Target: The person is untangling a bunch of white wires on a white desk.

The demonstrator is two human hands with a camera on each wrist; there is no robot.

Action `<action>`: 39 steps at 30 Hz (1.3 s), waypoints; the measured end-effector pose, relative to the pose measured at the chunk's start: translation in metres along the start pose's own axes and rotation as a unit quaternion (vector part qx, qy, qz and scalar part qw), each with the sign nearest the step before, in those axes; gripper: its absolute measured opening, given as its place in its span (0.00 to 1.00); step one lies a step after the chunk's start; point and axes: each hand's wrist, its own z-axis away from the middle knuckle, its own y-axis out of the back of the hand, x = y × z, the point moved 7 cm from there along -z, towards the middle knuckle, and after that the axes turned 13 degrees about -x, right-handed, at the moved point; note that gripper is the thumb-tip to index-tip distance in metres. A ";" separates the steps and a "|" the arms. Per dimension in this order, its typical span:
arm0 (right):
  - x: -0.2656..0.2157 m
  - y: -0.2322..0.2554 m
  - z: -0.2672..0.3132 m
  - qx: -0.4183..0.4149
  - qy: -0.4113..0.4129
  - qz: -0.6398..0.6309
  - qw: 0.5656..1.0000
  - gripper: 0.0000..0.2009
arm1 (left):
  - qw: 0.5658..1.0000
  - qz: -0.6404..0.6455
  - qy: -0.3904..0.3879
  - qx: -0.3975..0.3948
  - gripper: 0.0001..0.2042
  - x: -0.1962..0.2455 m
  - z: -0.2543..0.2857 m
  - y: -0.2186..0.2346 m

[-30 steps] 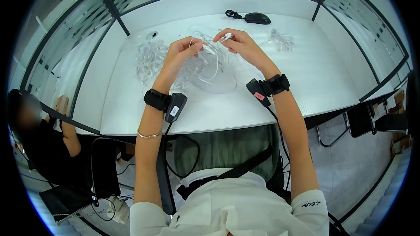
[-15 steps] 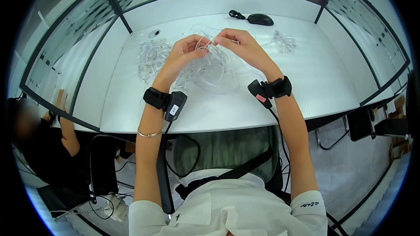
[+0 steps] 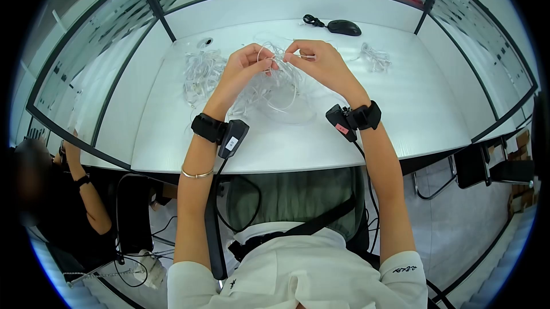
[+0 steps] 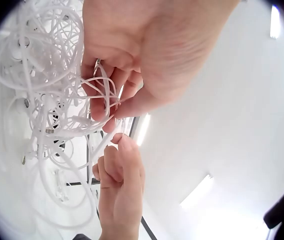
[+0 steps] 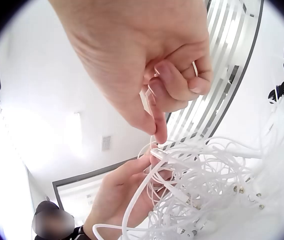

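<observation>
A heap of tangled white cables [image 3: 203, 71] with small plugs covers the desk's left-middle part. Over its right side, my left hand [image 3: 243, 74] holds several loops of white cable between thumb and curled fingers. My right hand [image 3: 326, 65] faces it, pinching a thin white strand between thumb and index fingertip. In the right wrist view, that strand runs up into the right hand's [image 5: 167, 75] curled fingers. Both hands' fingertips are close together above the heap. From the left hand [image 4: 127, 55] in the left wrist view, loops hang toward the tangled cables [image 4: 47, 95].
A black mouse [image 3: 344, 27] with its cord bundled lies at the back of the desk. A small bunch of white cable [image 3: 376, 58] lies at the right. Partition panels [image 3: 86, 88] enclose the white desk [image 3: 395, 120]. Another person [image 3: 69, 211] sits at the left.
The right hand has come closer to the left; the white connector seen at its fingers earlier no longer shows in the head view. The left hand keeps hold of the loops.
</observation>
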 end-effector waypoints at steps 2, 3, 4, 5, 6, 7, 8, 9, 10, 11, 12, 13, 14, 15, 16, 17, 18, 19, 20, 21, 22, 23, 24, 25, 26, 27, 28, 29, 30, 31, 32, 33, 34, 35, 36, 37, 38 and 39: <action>-0.003 0.002 0.001 -0.020 -0.038 0.037 0.998 0.12 | 1.000 -0.011 -0.002 0.009 0.06 -0.002 -0.001 0.003; -0.004 0.002 0.001 -0.024 -0.043 0.042 0.998 0.12 | 1.000 -0.014 -0.006 0.008 0.06 -0.002 -0.001 0.003; -0.003 0.003 0.002 -0.013 -0.032 0.038 0.999 0.12 | 1.000 -0.017 -0.007 0.011 0.06 -0.004 -0.001 0.004; 0.000 0.004 0.002 0.000 -0.020 0.034 0.999 0.12 | 1.000 -0.021 -0.011 0.015 0.06 -0.005 -0.002 0.006; 0.000 0.006 0.003 0.012 -0.008 0.030 0.999 0.12 | 0.999 -0.025 -0.013 0.018 0.06 -0.005 -0.002 0.007; 0.002 0.005 0.003 0.004 -0.016 0.018 1.000 0.12 | 0.999 -0.021 -0.014 0.020 0.06 -0.006 -0.001 0.006; 0.002 0.005 0.003 -0.003 -0.025 0.006 1.000 0.12 | 0.999 -0.018 -0.016 0.021 0.06 -0.006 -0.002 0.005; 0.003 0.005 0.002 -0.010 -0.033 -0.005 0.999 0.12 | 0.999 -0.015 -0.018 0.022 0.06 -0.006 -0.002 0.004; 0.002 0.005 0.001 -0.019 -0.037 0.001 0.999 0.12 | 0.999 -0.019 -0.015 0.022 0.06 -0.006 -0.003 0.004; 0.001 0.003 0.001 -0.029 -0.043 0.007 0.999 0.12 | 0.999 -0.021 -0.009 0.023 0.06 -0.006 -0.003 0.004; 0.001 0.000 0.000 -0.039 -0.049 0.012 0.998 0.12 | 0.999 -0.023 -0.003 0.025 0.06 -0.006 -0.002 0.004; 0.001 -0.001 -0.002 -0.031 -0.035 0.007 0.999 0.12 | 0.999 -0.026 0.002 0.028 0.06 -0.005 -0.001 0.004; 0.005 -0.003 -0.004 -0.022 -0.021 0.002 1.000 0.12 | 0.999 -0.029 0.006 0.031 0.06 -0.004 -0.001 0.003; 0.004 -0.004 -0.005 -0.014 -0.007 -0.004 1.000 0.12 | 0.999 -0.033 0.011 0.035 0.06 -0.003 -0.001 0.002; -0.001 -0.004 -0.004 -0.010 0.010 -0.036 0.999 0.13 | 0.998 -0.036 0.016 0.039 0.06 -0.004 0.000 0.002; -0.001 -0.006 -0.004 -0.014 0.010 -0.053 0.998 0.13 | 0.998 -0.040 0.022 0.043 0.06 -0.005 -0.001 0.001; -0.001 -0.007 -0.005 -0.018 0.011 -0.070 0.997 0.13 | 0.998 -0.044 0.027 0.047 0.07 -0.006 -0.001 0.000; -0.002 -0.008 -0.006 -0.022 0.012 -0.086 0.996 0.13 | 0.997 -0.045 0.028 0.049 0.07 -0.006 -0.001 0.000; -0.002 -0.010 -0.006 -0.022 0.015 -0.083 0.996 0.12 | 0.997 -0.046 0.029 0.050 0.07 -0.006 -0.001 0.000; 0.000 -0.011 -0.006 -0.021 0.006 -0.089 0.996 0.12 | 0.997 -0.047 0.030 0.051 0.07 -0.006 -0.001 0.000; 0.003 -0.012 -0.007 -0.020 -0.004 -0.095 0.995 0.11 | 0.997 -0.050 0.031 0.048 0.08 -0.007 -0.002 0.000; 0.005 -0.013 -0.007 -0.017 -0.013 -0.101 0.995 0.11 | 0.997 -0.053 0.031 0.043 0.08 -0.009 -0.003 0.000; 0.007 -0.013 -0.007 -0.014 -0.025 -0.115 0.993 0.10 | 0.997 -0.054 0.027 0.037 0.09 -0.010 -0.004 0.000; 0.007 -0.011 -0.007 0.009 0.003 -0.142 0.990 0.11 | 0.998 -0.055 0.022 0.035 0.09 -0.010 -0.004 -0.001; 0.008 -0.009 -0.007 0.031 0.029 -0.168 0.985 0.12 | 0.998 -0.056 0.018 0.032 0.09 -0.008 -0.004 -0.003; 0.007 -0.007 -0.005 0.053 0.056 -0.193 0.978 0.13 | 0.998 -0.056 0.012 0.031 0.09 -0.007 -0.004 -0.004; 0.008 -0.006 -0.004 0.040 0.037 -0.188 0.981 0.12 | 0.998 -0.060 0.008 0.030 0.10 -0.006 -0.003 -0.004; 0.008 -0.007 -0.004 0.024 0.030 -0.167 0.985 0.12 | 0.998 -0.059 0.004 0.025 0.10 -0.006 -0.004 -0.004; 0.008 -0.007 -0.005 0.008 0.022 -0.146 0.989 0.12 | 0.998 -0.057 0.000 0.020 0.10 -0.006 -0.004 -0.004; 0.009 -0.008 -0.005 -0.009 0.015 -0.125 0.992 0.11 | 0.998 -0.056 -0.004 0.016 0.10 -0.006 -0.004 -0.004; 0.007 -0.009 -0.005 -0.001 0.030 -0.123 0.992 0.11 | 0.998 -0.062 -0.006 0.015 0.09 -0.007 -0.004 -0.003; 0.004 -0.009 -0.005 0.006 0.044 -0.122 0.992 0.10 | 0.998 -0.067 -0.008 0.014 0.08 -0.010 -0.005 -0.003; 0.002 -0.010 -0.004 0.014 0.058 -0.120 0.991 0.09 | 0.997 -0.072 -0.010 0.013 0.07 -0.011 -0.005 -0.003; 0.001 -0.008 -0.004 0.027 0.064 -0.115 0.991 0.09 | 0.998 -0.067 -0.010 0.017 0.06 -0.010 -0.005 -0.004; -0.002 -0.006 -0.003 0.040 0.070 -0.109 0.991 0.09 | 0.998 -0.062 -0.011 0.022 0.06 -0.008 -0.005 -0.004; -0.004 -0.003 -0.003 0.052 0.076 -0.104 0.990 0.09 | 0.998 -0.058 -0.011 0.027 0.05 -0.007 -0.005 -0.004; -0.004 -0.005 -0.003 0.046 0.068 -0.108 0.991 0.09 | 0.998 -0.056 -0.011 0.030 0.05 -0.008 -0.005 -0.004; -0.004 -0.006 -0.003 0.039 0.060 -0.113 0.991 0.09 | 0.998 -0.053 -0.012 0.033 0.05 -0.008 -0.005 -0.003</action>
